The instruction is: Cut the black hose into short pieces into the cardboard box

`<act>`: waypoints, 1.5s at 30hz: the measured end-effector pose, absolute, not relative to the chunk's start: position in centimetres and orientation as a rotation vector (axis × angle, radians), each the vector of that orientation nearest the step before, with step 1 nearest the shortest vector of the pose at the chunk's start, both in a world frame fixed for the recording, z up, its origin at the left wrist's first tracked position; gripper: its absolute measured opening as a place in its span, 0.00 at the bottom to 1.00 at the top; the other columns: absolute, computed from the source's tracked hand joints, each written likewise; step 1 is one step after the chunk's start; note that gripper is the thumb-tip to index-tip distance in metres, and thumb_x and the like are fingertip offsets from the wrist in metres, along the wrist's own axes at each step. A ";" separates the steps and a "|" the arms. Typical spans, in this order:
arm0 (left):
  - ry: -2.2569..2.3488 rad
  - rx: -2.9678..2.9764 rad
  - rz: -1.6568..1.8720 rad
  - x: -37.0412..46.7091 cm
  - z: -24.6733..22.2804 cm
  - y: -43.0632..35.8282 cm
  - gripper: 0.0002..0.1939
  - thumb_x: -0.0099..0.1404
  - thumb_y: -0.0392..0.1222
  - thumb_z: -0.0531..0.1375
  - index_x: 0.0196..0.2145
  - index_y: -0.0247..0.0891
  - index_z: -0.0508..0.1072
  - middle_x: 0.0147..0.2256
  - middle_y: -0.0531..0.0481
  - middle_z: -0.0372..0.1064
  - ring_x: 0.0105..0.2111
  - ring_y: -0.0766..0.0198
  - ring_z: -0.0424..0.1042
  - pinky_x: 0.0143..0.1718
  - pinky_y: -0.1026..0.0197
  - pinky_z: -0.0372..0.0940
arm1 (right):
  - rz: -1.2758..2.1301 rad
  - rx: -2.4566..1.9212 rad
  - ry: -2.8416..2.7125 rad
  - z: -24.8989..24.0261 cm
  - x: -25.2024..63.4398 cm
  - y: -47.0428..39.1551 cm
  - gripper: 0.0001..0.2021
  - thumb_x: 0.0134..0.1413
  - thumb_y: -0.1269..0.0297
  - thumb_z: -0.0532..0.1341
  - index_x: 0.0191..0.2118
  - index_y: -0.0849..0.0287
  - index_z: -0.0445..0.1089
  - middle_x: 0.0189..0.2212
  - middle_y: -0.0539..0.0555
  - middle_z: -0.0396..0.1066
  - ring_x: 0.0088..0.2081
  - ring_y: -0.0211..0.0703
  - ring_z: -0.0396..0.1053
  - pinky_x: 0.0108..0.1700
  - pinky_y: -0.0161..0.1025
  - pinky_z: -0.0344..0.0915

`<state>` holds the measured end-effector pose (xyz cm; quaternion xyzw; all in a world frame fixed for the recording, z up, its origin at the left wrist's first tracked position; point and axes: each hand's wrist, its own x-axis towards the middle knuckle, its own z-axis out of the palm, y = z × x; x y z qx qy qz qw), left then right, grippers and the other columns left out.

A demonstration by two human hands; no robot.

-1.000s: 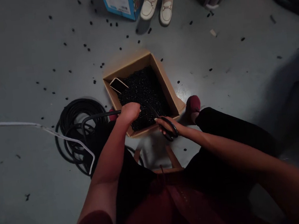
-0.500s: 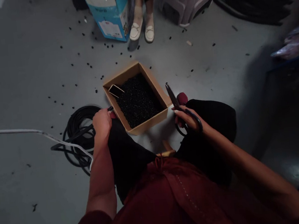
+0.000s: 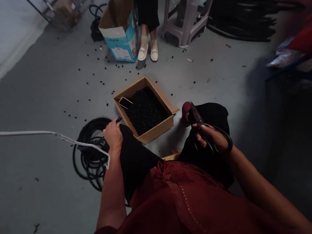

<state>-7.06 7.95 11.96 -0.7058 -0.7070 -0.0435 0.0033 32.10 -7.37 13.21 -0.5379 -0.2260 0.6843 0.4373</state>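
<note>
My left hand is closed round the end of a black rubber strip or hose, whose tip pokes out past the fingers. Below and left of that hand a coil of the same black material lies on the floor. In my right hand are dark scissors, held over my right knee with the blades pointing up and away. Between my feet and ahead stands an open cardboard box, filled with small black pieces. A small open-ended piece of card or scoop rests in its left corner.
A blue and white carton stands ahead beside a seated person's white shoes. Right of them is a grey plastic stool, then a dark coil. A white cord crosses on the left. Black bits dot the floor.
The view has tilted up, showing more of the far floor. My right hand has drawn back toward my body with the scissors. My left hand keeps its hold on the black strip.
</note>
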 end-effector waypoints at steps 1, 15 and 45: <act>-2.234 -2.200 -0.163 -7.2 11.9 7.8 0.22 0.74 0.44 0.45 0.57 0.35 0.70 0.52 0.37 0.72 0.51 0.49 0.69 0.50 0.52 0.59 | 1.703 -1.331 -0.565 13.1 32.0 -7.4 0.27 0.52 0.45 0.63 0.50 0.59 0.64 0.21 0.47 0.70 0.17 0.35 0.61 0.20 0.34 0.58; -2.431 -1.958 -0.246 -10.6 11.9 4.7 0.22 0.73 0.44 0.46 0.58 0.36 0.69 0.53 0.37 0.72 0.54 0.50 0.69 0.51 0.54 0.60 | 1.919 -1.258 -0.652 9.8 28.0 -7.5 0.29 0.49 0.44 0.65 0.50 0.58 0.62 0.19 0.45 0.69 0.16 0.34 0.59 0.18 0.32 0.57; -2.406 -2.107 -0.211 -10.2 11.5 6.9 0.22 0.74 0.45 0.45 0.57 0.38 0.69 0.51 0.38 0.72 0.51 0.49 0.69 0.48 0.52 0.57 | 1.735 -1.509 -0.538 12.0 24.7 -10.5 0.22 0.51 0.49 0.63 0.47 0.56 0.63 0.20 0.45 0.66 0.16 0.34 0.57 0.17 0.34 0.56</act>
